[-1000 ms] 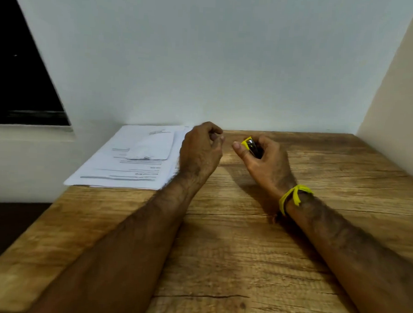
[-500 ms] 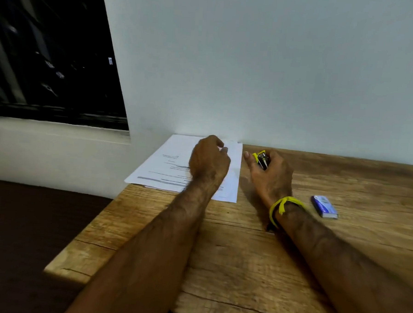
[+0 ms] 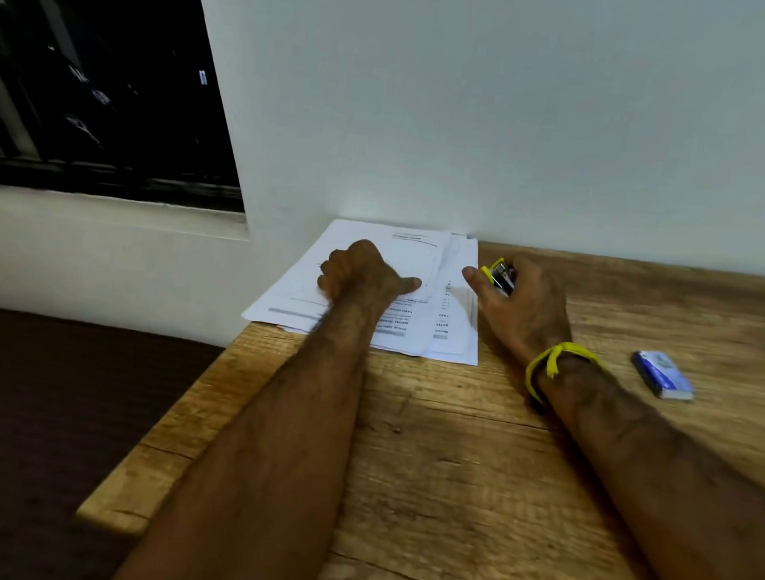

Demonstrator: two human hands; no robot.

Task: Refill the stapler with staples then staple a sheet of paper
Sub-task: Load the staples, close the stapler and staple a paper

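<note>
Head view: my right hand (image 3: 519,306) is gripping the small stiff stapler (image 3: 501,276); my left hand (image 3: 364,273) is pinching the papers (image 3: 453,338) beside it. Sheets being floppy, I am taking their edge.

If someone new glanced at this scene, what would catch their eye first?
Probably the two forearms reaching across the wooden table: the left hand rests on the stack of papers by the wall, and the right hand grips a small yellow stapler. A blue staple box lies to the right.
</note>
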